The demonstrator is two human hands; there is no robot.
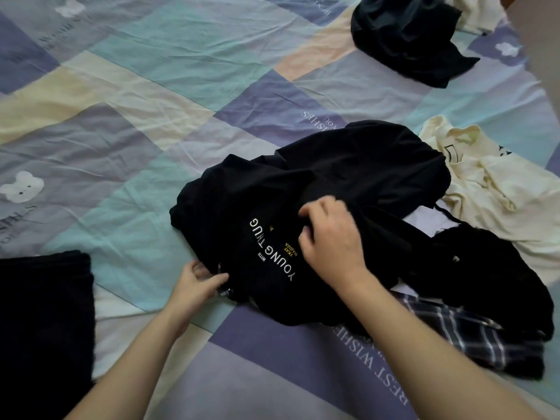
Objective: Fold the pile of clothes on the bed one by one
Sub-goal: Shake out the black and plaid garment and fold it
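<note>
A crumpled black T-shirt [251,201] with white and yellow lettering lies on top of the pile in the middle of the bed. My right hand [330,237] grips a bunch of its cloth just right of the lettering, fingers curled into the fabric. At the shirt's near left edge, my left hand [197,283] pinches the hem between thumb and fingers. Under the shirt lie a dark plaid garment [472,331], more black cloth [497,274] and a cream garment [497,189] to the right.
A folded black garment [42,322] lies at the left edge of the view. Another crumpled black garment [409,34] sits at the far right with cream cloth [478,13] behind it. The patchwork bedsheet [136,101] stretches left and far.
</note>
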